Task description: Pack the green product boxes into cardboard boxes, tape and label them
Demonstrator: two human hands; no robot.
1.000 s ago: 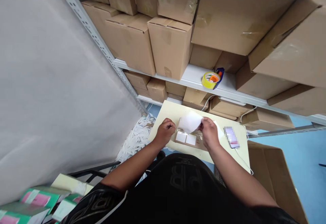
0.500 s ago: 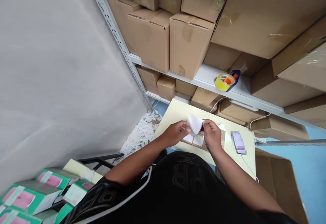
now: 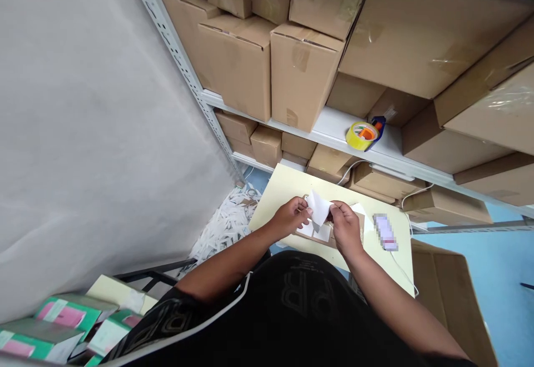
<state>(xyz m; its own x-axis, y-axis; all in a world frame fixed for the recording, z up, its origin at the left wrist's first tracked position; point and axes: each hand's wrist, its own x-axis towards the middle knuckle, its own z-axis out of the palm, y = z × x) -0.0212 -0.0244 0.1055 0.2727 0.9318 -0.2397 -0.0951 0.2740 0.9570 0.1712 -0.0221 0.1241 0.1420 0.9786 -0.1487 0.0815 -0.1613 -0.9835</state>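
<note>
A small white piece of paper (image 3: 319, 207), bent into a curve, is stretched between my two hands above the table. My left hand (image 3: 292, 215) pinches its left edge with the fingertips. At its right edge, my right hand (image 3: 345, 225) grips it between thumb and fingers. Below the hands lies a flat brown cardboard piece (image 3: 334, 240) with white rectangles (image 3: 321, 232) on it, partly covered by the hands. More white paper (image 3: 362, 211) lies just beyond my right hand.
On the cream table (image 3: 275, 189), a phone (image 3: 385, 232) with a cable lies to the right. Cardboard boxes (image 3: 304, 78) fill the shelves ahead, beside a yellow tape roll (image 3: 357, 135) in a dispenser. White paper strips (image 3: 225, 222) heap on the floor at left. Green-and-pink boxes (image 3: 62, 314) stand lower left.
The white paper has turned and flattened somewhat between my fingers, its edges now sharper. Both hands stay at about the same place over the table. The view has shifted slightly.
</note>
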